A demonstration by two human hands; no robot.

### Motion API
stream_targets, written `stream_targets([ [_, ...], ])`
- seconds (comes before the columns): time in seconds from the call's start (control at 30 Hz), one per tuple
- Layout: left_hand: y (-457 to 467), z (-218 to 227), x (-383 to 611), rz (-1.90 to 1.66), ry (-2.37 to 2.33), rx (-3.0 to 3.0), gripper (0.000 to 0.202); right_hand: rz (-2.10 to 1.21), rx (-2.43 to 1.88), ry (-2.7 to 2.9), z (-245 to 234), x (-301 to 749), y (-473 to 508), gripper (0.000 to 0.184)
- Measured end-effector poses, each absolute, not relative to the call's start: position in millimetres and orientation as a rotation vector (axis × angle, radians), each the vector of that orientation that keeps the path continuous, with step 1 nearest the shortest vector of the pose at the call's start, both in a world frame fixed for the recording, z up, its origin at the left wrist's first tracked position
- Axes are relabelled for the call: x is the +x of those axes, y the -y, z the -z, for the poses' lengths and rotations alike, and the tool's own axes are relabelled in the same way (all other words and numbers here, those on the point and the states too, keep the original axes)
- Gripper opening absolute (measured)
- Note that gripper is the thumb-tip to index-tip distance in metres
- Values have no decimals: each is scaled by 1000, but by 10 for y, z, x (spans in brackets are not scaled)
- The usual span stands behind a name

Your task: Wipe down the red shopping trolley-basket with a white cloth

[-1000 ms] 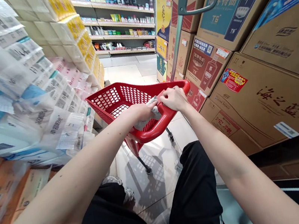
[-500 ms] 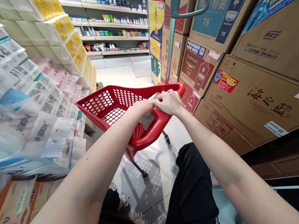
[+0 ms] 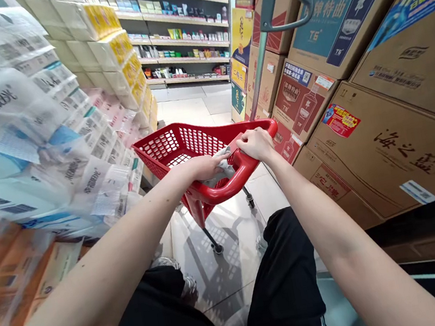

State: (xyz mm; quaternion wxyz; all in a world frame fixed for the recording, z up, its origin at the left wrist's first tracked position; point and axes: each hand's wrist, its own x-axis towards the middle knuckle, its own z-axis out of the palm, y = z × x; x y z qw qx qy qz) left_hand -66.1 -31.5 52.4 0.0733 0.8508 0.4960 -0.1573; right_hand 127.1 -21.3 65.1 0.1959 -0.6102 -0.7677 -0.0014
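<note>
A red plastic shopping basket [image 3: 228, 190] on thin legs with casters stands in front of me, its perforated inside showing. My right hand [image 3: 255, 143] is closed around the right part of its rim handle. Just left of it, my left hand [image 3: 205, 166] is closed on a crumpled greyish-white cloth [image 3: 224, 168], which lies against the inner side of the handle. Part of the cloth and the left fingertips are hidden.
Stacked cardboard cartons [image 3: 412, 137] wall in the right side. A grey-green pole handle [image 3: 262, 29] rises before them. Plastic-wrapped tissue packs [image 3: 83, 123] pile up on the left. Shelves of small goods [image 3: 180, 31] stand across the tiled aisle [image 3: 183, 102].
My left hand has drawn back leftward from beside the right hand, bringing more of the cloth into view. My right hand stays on the rim. The view has shifted slightly.
</note>
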Motion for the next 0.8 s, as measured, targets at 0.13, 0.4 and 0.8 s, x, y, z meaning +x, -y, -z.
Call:
stream_targets([
  [0.13, 371, -531, -643, 449, -1541, 2540, 66, 8, -1688, 2145, -638, 1267, 202, 33],
  [0.4, 346, -478, -567, 365, -1689, 2529, 64, 22, -1715, 2149, -623, 1265, 125, 34],
  [0.8, 254, -400, -1008, 95, -1323, 2468, 57, 30, -1721, 2162, -618, 1290, 80, 34],
])
